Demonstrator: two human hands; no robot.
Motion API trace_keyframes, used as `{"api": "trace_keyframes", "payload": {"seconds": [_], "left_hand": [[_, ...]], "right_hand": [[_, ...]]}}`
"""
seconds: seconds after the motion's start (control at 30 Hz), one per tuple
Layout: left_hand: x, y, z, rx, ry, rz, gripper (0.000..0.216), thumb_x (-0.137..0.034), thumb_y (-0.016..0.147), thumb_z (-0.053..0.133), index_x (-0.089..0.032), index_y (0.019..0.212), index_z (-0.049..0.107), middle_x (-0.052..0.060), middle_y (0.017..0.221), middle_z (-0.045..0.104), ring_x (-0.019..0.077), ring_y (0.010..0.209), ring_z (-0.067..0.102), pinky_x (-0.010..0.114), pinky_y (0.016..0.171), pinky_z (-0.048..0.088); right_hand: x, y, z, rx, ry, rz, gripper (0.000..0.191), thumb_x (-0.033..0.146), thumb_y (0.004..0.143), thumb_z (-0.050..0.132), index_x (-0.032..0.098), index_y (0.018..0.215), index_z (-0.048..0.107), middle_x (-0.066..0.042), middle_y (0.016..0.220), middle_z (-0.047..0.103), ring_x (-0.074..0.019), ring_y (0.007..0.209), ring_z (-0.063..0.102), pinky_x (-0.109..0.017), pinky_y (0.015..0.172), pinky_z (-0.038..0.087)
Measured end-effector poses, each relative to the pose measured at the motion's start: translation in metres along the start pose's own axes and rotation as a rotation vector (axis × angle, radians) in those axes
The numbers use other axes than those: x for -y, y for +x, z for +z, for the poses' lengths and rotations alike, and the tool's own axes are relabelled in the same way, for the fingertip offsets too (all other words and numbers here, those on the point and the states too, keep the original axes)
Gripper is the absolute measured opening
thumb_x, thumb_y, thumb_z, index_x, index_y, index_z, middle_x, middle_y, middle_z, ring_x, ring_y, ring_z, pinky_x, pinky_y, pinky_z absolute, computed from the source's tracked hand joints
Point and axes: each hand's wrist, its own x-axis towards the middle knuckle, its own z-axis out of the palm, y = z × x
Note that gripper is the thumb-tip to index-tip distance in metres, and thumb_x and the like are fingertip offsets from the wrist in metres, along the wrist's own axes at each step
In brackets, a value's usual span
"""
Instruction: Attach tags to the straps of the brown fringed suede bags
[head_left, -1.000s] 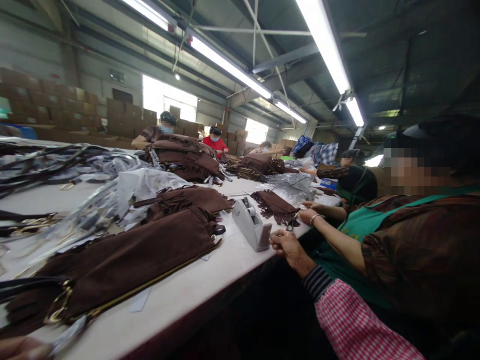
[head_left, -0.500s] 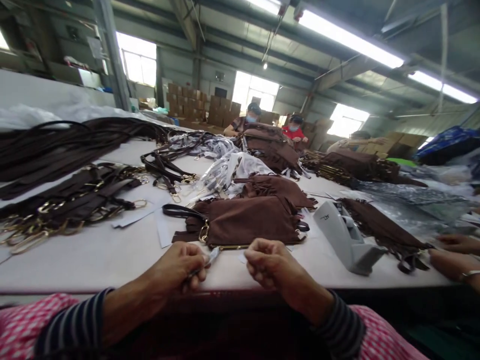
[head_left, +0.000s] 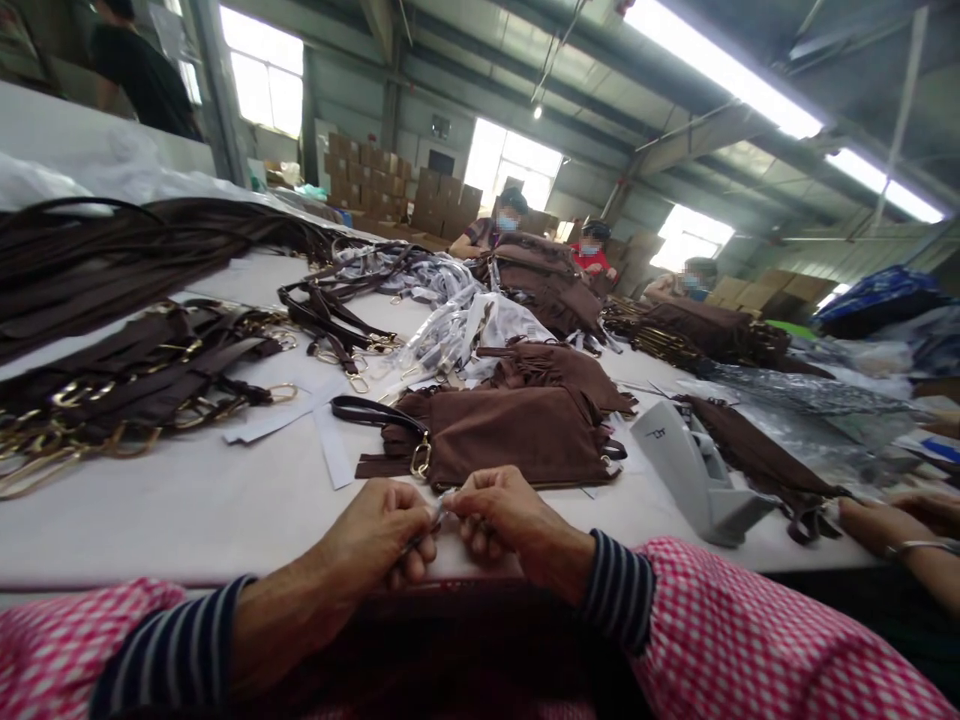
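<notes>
Both of my hands meet at the table's front edge, just in front of a brown fabric bag (head_left: pixel 517 430). My left hand (head_left: pixel 390 530) is closed on a small piece in whitish wrapping; its kind is hidden by the fingers. My right hand (head_left: pixel 504 512) pinches at the end of that same piece, fingertips against it. A thin white scrap seen earlier in the right fingers is hard to make out. The bag lies flat, with a dark wrist strap (head_left: pixel 379 410) and a gold clasp (head_left: pixel 421 458) at its left end.
A grey tape dispenser (head_left: pixel 701 485) stands right of the bag. Straps with gold hooks (head_left: pixel 150 385) lie at left. Plastic-wrapped pieces (head_left: pixel 450 335) and more brown bags (head_left: pixel 544 285) are piled behind. A co-worker's hand (head_left: pixel 881 525) touches another brown bag (head_left: pixel 765 450) at right.
My right hand has moved left to join my left hand at the whitish-wrapped piece. My left hand has shifted slightly right. A person in dark clothing now shows at the far left.
</notes>
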Motion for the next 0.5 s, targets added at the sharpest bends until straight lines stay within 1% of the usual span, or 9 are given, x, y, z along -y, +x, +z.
{"api": "trace_keyframes", "payload": {"seconds": [0.13, 0.27, 0.4, 0.5], "left_hand": [[0.001, -0.001, 0.0, 0.016, -0.018, 0.029, 0.033, -0.049, 0.058, 0.065, -0.018, 0.058, 0.055, -0.003, 0.042, 0.057, 0.0052, 0.032, 0.041, 0.015, 0.034, 0.027], [0.003, 0.001, 0.001, -0.018, -0.008, 0.024, 0.038, -0.055, 0.052, 0.066, -0.018, 0.057, 0.056, -0.002, 0.042, 0.057, 0.0064, 0.032, 0.042, 0.016, 0.034, 0.027], [0.003, 0.001, -0.002, -0.002, -0.007, 0.051, 0.041, -0.057, 0.056, 0.066, -0.016, 0.056, 0.058, -0.001, 0.041, 0.055, 0.0062, 0.033, 0.041, 0.017, 0.037, 0.027], [0.003, 0.001, -0.004, 0.004, -0.032, 0.067, 0.038, -0.053, 0.058, 0.069, -0.015, 0.058, 0.059, 0.0, 0.045, 0.057, 0.0065, 0.037, 0.043, 0.017, 0.039, 0.027]], "right_hand": [[0.008, 0.003, 0.001, 0.015, -0.068, 0.01, 0.019, 0.021, 0.077, 0.065, 0.016, 0.063, 0.054, 0.004, 0.045, 0.056, -0.0054, 0.032, 0.045, -0.014, 0.031, 0.028], [0.012, 0.005, 0.0, 0.047, -0.102, 0.024, 0.016, 0.018, 0.076, 0.064, 0.015, 0.061, 0.058, 0.004, 0.043, 0.055, -0.0059, 0.031, 0.043, -0.015, 0.03, 0.031], [0.006, 0.006, -0.006, 0.088, -0.03, 0.015, 0.02, 0.02, 0.076, 0.068, 0.015, 0.061, 0.057, 0.003, 0.047, 0.058, -0.0062, 0.034, 0.047, -0.014, 0.031, 0.033], [0.001, 0.004, -0.014, 0.159, 0.066, -0.004, 0.016, 0.02, 0.076, 0.071, 0.014, 0.067, 0.06, 0.001, 0.056, 0.064, -0.0065, 0.04, 0.055, -0.013, 0.033, 0.036]]}}
